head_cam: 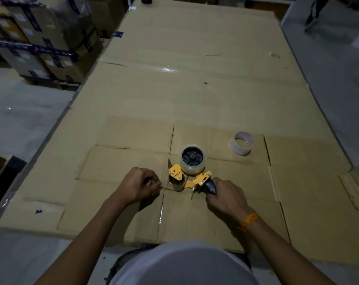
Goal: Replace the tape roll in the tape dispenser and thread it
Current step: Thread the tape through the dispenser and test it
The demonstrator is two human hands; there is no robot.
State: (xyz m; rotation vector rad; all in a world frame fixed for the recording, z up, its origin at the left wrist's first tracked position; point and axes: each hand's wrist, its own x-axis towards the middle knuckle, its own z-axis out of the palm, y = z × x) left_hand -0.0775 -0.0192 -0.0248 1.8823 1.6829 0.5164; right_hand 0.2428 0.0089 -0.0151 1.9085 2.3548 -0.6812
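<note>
Tape dispenser (189, 177): right hand (225, 197) grips handle, left hand (138, 185) pinches tape end (166, 188).

The one camera sits on my head, looking forward and steeply down over my chest and both forearms. It is close to my left hand (136, 186) and right hand (225, 197), low in the wide frame. Beyond them the flattened cardboard (195, 89) stretches away to stacked boxes (36, 38) at upper left.

Dim light. Flattened cardboard sheets (195, 89) cover the middle of a grey floor (26, 116). Stacked boxes (40, 38) bound with dark tape stand at the far left.
</note>
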